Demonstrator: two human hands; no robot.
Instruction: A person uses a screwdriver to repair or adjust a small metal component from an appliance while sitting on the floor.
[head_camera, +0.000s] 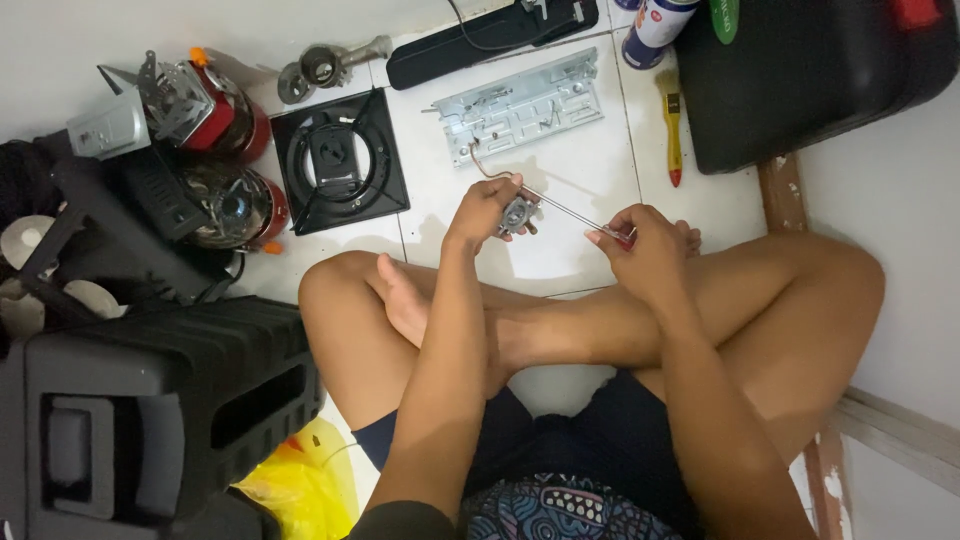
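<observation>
My left hand grips a small grey metal valve part with a thin bent metal tube curving up from it. A slim metal rod runs from the part to my right hand, which pinches its red-tipped end. Both hands hover above my crossed bare legs, over the white tiled floor.
A grey metal plate lies just beyond the hands. A black square burner frame sits at left, with red gas canisters and dark stove parts. A yellow-handled brush, a black case and a black plastic stool surround me.
</observation>
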